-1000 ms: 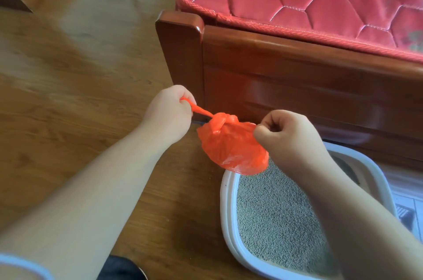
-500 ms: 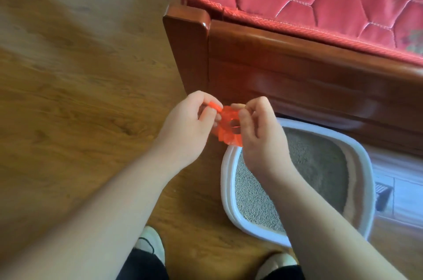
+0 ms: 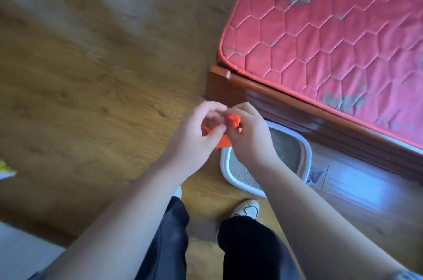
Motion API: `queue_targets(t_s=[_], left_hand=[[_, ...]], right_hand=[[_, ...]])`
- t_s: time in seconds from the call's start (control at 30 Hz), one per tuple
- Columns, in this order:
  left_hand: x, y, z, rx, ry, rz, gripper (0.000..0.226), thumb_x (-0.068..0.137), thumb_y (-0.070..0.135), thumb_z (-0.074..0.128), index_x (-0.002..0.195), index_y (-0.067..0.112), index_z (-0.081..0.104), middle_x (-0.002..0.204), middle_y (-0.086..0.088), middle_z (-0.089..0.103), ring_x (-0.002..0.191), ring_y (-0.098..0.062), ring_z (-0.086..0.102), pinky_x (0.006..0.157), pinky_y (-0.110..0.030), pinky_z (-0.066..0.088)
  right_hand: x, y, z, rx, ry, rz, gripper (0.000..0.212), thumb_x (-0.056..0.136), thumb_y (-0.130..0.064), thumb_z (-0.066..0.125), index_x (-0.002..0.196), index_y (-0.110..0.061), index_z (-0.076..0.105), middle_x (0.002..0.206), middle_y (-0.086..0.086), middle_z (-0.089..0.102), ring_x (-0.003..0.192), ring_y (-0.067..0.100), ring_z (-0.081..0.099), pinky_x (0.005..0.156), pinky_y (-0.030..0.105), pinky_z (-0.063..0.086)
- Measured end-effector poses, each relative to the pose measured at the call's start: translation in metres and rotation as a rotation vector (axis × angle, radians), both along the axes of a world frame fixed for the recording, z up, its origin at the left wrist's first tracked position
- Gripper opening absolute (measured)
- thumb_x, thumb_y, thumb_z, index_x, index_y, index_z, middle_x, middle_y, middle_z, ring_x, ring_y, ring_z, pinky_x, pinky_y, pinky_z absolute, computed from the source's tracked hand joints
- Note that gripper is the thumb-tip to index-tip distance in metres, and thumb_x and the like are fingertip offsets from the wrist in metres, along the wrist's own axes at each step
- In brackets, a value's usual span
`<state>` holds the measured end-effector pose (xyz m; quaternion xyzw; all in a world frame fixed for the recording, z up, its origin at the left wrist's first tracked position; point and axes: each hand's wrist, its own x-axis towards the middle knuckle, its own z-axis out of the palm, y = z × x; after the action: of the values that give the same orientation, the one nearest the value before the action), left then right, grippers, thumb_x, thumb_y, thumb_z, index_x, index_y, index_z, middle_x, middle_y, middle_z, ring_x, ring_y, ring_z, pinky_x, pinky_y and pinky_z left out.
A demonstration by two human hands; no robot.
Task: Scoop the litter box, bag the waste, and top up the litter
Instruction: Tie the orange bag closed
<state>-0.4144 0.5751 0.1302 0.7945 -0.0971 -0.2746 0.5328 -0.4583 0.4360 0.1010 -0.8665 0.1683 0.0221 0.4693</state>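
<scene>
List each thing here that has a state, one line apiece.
left hand: pinching the orange bag
right hand: curled round the bag
orange bag: bunched up, held off the floor
litter box: uncovered, holding grey litter, on the floor by the bed frame

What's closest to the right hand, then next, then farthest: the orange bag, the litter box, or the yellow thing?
1. Orange bag: pinched in the right hand.
2. Litter box: just below it.
3. Yellow thing: far left edge.
</scene>
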Motion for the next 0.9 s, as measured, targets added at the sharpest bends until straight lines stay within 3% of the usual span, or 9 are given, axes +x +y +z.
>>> queue_targets(t_s=[0.07, 0.17, 0.27, 0.37, 0.47, 0.6, 0.73, 0.83, 0.9], left_hand=[[0.003, 0.025, 0.043, 0.053, 0.012, 0.035, 0.037, 0.090, 0.009, 0.063, 0.118, 0.032, 0.056, 0.102, 0.013, 0.064, 0.099, -0.001, 0.060, 0.086, -0.029, 0.053], [0.007, 0.069, 0.098, 0.082, -0.014, 0.084, 0.047, 0.081, 0.016, 0.065, 0.125, 0.027, 0.052, 0.113, 0.010, 0.058, 0.109, 0.003, 0.054, 0.094, -0.036, 0.050], [0.015, 0.113, 0.153, 0.167, -0.032, 0.024, 0.070, 0.077, 0.023, 0.072, 0.138, 0.032, 0.040, 0.136, 0.009, 0.043, 0.130, -0.006, 0.041, 0.111, -0.038, 0.039], [0.030, 0.157, 0.208, 0.189, -0.174, -0.102, 0.093, 0.075, 0.032, 0.079, 0.150, 0.032, 0.025, 0.155, 0.004, 0.027, 0.145, -0.011, 0.024, 0.120, -0.035, 0.023], [0.057, 0.183, 0.247, 0.189, -0.282, -0.106, 0.099, 0.073, 0.037, 0.082, 0.152, 0.032, 0.023, 0.153, 0.006, 0.032, 0.142, -0.007, 0.029, 0.118, -0.027, 0.023], [0.104, 0.220, 0.309, 0.130, -0.366, -0.034, 0.088, 0.068, 0.045, 0.077, 0.145, 0.041, 0.034, 0.141, 0.008, 0.048, 0.128, -0.006, 0.047, 0.111, -0.032, 0.038], [0.138, 0.247, 0.367, 0.018, -0.397, 0.086, 0.058, 0.070, 0.043, 0.071, 0.116, 0.065, 0.044, 0.120, 0.018, 0.059, 0.111, 0.001, 0.058, 0.100, -0.030, 0.048], [0.159, 0.259, 0.394, -0.058, -0.442, 0.129, 0.044, 0.083, 0.024, 0.074, 0.104, 0.056, 0.052, 0.104, 0.024, 0.062, 0.096, 0.016, 0.059, 0.085, -0.014, 0.046], [0.176, 0.266, 0.404, -0.076, -0.443, 0.169, 0.032, 0.086, 0.028, 0.072, 0.101, 0.051, 0.056, 0.099, 0.021, 0.067, 0.096, 0.010, 0.062, 0.085, -0.019, 0.049]], right_hand=[[0.011, 0.012, 0.059, 0.038, 0.012, -0.011, 0.010, 0.091, -0.013, 0.068, 0.092, -0.017, 0.077, 0.096, -0.006, 0.062, 0.084, 0.005, 0.057, 0.072, 0.006, 0.038], [0.027, 0.035, 0.147, 0.051, -0.005, 0.057, 0.010, 0.090, -0.014, 0.071, 0.091, -0.021, 0.078, 0.095, -0.010, 0.066, 0.088, 0.002, 0.062, 0.078, 0.013, 0.044], [0.046, 0.068, 0.235, -0.003, -0.050, 0.173, 0.009, 0.091, -0.016, 0.070, 0.091, -0.022, 0.077, 0.094, -0.010, 0.067, 0.088, 0.003, 0.063, 0.079, 0.016, 0.046], [0.064, 0.108, 0.315, 0.028, -0.108, 0.192, 0.009, 0.092, -0.020, 0.066, 0.091, -0.023, 0.074, 0.090, -0.009, 0.068, 0.083, 0.007, 0.065, 0.077, 0.027, 0.051], [0.081, 0.135, 0.363, 0.046, -0.170, 0.162, 0.010, 0.091, -0.027, 0.063, 0.092, -0.023, 0.073, 0.082, -0.008, 0.070, 0.076, 0.008, 0.066, 0.076, 0.035, 0.054], [0.113, 0.175, 0.427, 0.147, -0.284, 0.110, 0.010, 0.091, -0.027, 0.065, 0.085, -0.029, 0.072, 0.069, -0.009, 0.070, 0.063, 0.008, 0.065, 0.068, 0.032, 0.054], [0.152, 0.203, 0.483, 0.206, -0.393, 0.140, 0.020, 0.097, -0.013, 0.063, 0.086, -0.027, 0.071, 0.062, -0.005, 0.068, 0.058, 0.010, 0.064, 0.065, 0.030, 0.053], [0.178, 0.214, 0.507, 0.257, -0.428, 0.143, 0.017, 0.098, -0.015, 0.062, 0.088, -0.023, 0.073, 0.065, -0.001, 0.069, 0.061, 0.014, 0.066, 0.069, 0.034, 0.058], [0.201, 0.219, 0.516, 0.291, -0.440, 0.156, 0.014, 0.098, -0.015, 0.061, 0.091, -0.017, 0.073, 0.065, 0.000, 0.070, 0.062, 0.017, 0.067, 0.071, 0.038, 0.059]])
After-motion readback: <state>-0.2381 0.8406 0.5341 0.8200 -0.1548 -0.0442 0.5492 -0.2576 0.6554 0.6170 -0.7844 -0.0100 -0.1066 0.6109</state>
